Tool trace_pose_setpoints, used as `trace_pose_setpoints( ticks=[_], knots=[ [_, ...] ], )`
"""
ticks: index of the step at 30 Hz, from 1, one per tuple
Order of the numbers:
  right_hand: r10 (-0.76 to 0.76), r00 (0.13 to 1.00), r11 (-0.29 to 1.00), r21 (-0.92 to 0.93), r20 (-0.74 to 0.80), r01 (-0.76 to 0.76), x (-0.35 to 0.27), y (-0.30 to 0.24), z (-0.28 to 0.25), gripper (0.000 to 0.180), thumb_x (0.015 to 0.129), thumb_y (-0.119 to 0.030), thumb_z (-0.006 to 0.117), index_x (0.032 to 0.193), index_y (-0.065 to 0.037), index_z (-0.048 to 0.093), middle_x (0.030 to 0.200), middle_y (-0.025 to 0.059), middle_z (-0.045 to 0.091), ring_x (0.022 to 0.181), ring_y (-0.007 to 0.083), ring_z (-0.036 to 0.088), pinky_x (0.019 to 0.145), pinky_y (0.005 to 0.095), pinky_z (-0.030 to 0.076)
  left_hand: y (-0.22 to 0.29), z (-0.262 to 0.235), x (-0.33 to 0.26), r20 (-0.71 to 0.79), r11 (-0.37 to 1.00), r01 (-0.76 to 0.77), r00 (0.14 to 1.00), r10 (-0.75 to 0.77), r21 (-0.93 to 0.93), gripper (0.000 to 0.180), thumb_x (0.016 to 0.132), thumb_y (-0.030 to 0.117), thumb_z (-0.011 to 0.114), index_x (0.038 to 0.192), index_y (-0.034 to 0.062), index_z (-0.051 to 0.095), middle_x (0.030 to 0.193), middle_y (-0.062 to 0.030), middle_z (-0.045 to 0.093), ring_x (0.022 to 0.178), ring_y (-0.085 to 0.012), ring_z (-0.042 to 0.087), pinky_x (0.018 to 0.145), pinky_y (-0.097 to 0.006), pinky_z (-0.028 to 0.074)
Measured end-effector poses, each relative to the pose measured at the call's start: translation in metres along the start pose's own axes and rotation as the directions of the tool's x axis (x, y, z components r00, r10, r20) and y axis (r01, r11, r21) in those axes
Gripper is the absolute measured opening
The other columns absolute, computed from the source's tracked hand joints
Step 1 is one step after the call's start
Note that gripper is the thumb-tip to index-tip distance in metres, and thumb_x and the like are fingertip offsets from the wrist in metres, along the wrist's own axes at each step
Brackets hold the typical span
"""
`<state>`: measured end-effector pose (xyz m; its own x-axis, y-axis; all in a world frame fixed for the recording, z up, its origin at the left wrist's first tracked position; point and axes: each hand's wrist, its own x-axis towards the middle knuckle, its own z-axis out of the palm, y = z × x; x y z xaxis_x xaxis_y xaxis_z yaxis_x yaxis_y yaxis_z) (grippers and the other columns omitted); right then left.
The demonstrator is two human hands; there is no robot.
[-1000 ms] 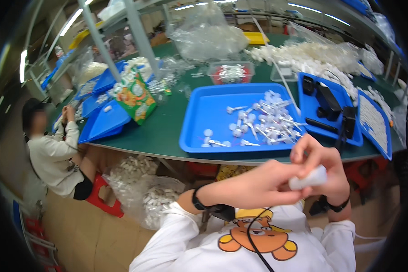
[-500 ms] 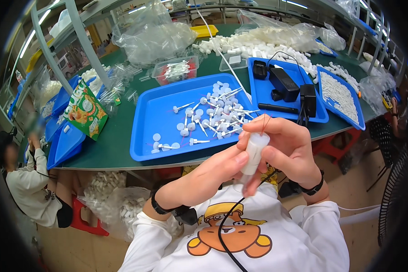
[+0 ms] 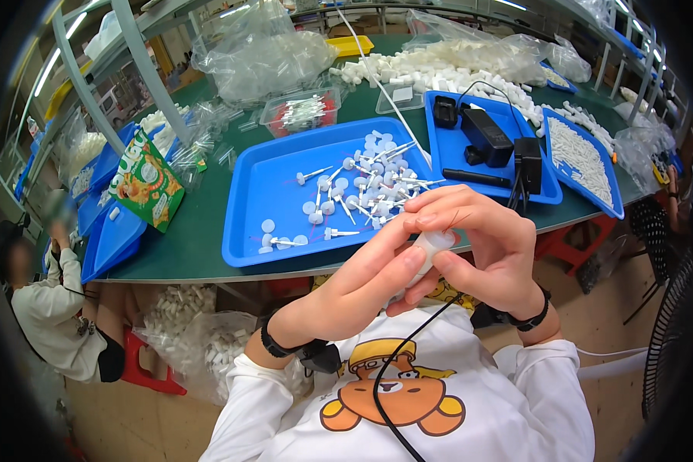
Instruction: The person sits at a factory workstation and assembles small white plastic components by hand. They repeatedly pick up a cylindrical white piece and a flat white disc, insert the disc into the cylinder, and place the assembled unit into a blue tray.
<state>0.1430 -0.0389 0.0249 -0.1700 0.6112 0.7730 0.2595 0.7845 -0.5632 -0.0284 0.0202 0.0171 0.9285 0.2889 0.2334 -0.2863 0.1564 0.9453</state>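
Observation:
Just in front of the table's near edge, a small white plastic cylinder [image 3: 436, 245] is held tilted between my two hands. My left hand [image 3: 366, 281] is closed around its lower part, thumb along the side, hiding that end. From the other side, my right hand [image 3: 497, 250] pinches near the upper end, its thumb against the cylinder and its fingers bent over the top. Thin reddish wires show faintly by those fingertips. Close beyond my hands is a blue tray [image 3: 258, 189] with many white stems with round discs [image 3: 339, 192] lying loose at its right side.
A second blue tray [image 3: 458, 175] holds black devices and a cable. A right-hand tray [image 3: 615, 196] holds small white tubes. Behind are a heap of white cylinders [image 3: 470, 81], plastic bags [image 3: 262, 58] and a clear tub [image 3: 268, 123]. A green snack bag [image 3: 150, 185] stands left; a co-worker [image 3: 50, 316] sits beyond.
My fingers have closed further over the cylinder's top, and it now leans more and is more covered. The wires that stood up from it are now mostly hidden beneath my right fingers.

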Motion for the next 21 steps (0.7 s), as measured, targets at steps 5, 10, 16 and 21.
trace_pose_setpoints(
  ticks=[5,10,16,21],
  knots=[
    [0.048,0.998,0.995,-0.083,-0.037,-0.051,0.0,-0.004,0.003,0.028,0.067,0.003,0.064,0.096,0.002,0.064,0.093,0.0129,0.065,0.098,0.028,0.058,0.085,0.0366,0.044,0.005,-0.002,0.0,0.014,0.997,0.029,1.0,-0.028,-0.065,0.044,0.096,0.03,0.029,0.13,0.0022,0.028,0.07,-0.0004,0.04,0.056,-0.0042,0.034,0.048,-0.017,0.03],
    [-0.054,0.998,0.985,-0.163,-0.023,0.05,-0.001,-0.002,0.002,0.033,0.067,0.002,0.068,0.099,-0.002,0.065,0.096,0.0098,0.065,0.098,0.0262,0.057,0.081,0.0331,0.046,0.004,0.0,-0.003,-0.011,0.999,0.013,1.0,-0.013,0.042,0.044,0.096,0.028,0.029,0.131,0.002,0.027,0.069,0.0006,0.039,0.055,-0.0034,0.034,0.048,-0.016,0.029],
    [-0.028,1.0,0.987,-0.156,-0.006,0.026,-0.001,-0.005,0.011,0.033,0.071,0.003,0.063,0.104,-0.002,0.064,0.112,0.0137,0.058,0.108,0.0275,0.052,0.088,0.0352,0.043,-0.002,-0.004,-0.003,-0.02,0.996,-0.084,0.996,0.084,-0.002,0.052,0.094,0.024,0.033,0.137,0.0033,0.012,0.073,0.0007,0.041,0.056,-0.0029,0.033,0.048,-0.016,0.028],
    [-0.002,0.999,0.997,-0.075,0.039,0.005,-0.002,0.0,0.01,0.032,0.075,0.004,0.057,0.107,-0.002,0.063,0.119,0.0163,0.053,0.111,0.0278,0.05,0.092,0.0366,0.04,-0.003,-0.002,-0.004,-0.048,0.991,-0.102,0.994,0.099,-0.085,0.058,0.091,0.019,0.035,0.139,0.0059,0.004,0.085,-0.0022,0.044,0.057,-0.0028,0.033,0.047,-0.016,0.028]
  ],
)
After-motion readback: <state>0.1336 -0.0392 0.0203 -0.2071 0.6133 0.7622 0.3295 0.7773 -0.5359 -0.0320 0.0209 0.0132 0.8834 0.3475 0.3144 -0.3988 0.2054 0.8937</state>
